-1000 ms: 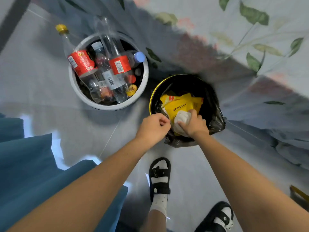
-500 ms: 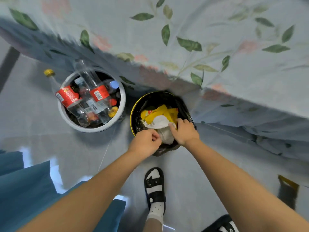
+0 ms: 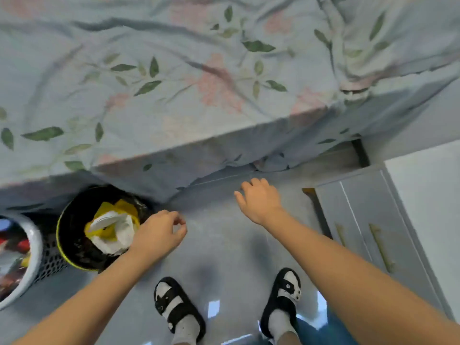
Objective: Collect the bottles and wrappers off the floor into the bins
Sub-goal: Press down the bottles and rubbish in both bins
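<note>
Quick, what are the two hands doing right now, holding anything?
Left hand: fingers loosely curled, holding nothing, beside the black bin.
Right hand: open, fingers relaxed, empty, above the floor.

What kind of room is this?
Probably a bedroom: a bed with a flowery sheet fills the top, a grey cupboard stands by it, and a bin of wrappers sits on the floor.

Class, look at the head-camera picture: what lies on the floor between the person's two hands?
Nothing: in the head view only bare grey floor shows between the left hand and the right hand.
</note>
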A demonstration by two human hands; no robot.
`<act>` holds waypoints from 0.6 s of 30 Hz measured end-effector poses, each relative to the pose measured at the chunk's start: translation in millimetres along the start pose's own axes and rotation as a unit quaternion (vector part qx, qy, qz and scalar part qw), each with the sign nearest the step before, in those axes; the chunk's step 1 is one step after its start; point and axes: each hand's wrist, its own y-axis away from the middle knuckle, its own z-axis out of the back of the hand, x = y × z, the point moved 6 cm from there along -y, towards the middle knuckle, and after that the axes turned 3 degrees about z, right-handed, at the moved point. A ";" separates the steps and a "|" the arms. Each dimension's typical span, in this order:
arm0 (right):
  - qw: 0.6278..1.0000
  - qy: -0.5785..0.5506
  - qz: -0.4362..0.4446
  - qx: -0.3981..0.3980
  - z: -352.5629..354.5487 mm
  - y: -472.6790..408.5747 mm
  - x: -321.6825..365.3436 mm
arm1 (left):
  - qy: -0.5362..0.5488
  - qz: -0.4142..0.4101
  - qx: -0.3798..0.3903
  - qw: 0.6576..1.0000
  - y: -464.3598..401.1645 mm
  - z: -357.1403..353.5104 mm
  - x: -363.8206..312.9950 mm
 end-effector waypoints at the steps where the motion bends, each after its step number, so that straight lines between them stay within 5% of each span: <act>1: 1.000 -0.011 -0.019 -0.021 12.6 10.3 -32.5 | -0.009 -0.021 0.002 1.000 -5.8 -3.6 -31.9; 12: 0.928 -0.144 -0.177 -0.295 149.8 146.7 -346.8 | -0.063 -0.214 0.001 0.975 -27.9 -49.4 -376.0; 18: 0.892 -0.151 -0.342 -0.253 135.1 182.5 -505.7 | -0.076 -0.250 0.042 0.964 -23.1 -91.1 -475.9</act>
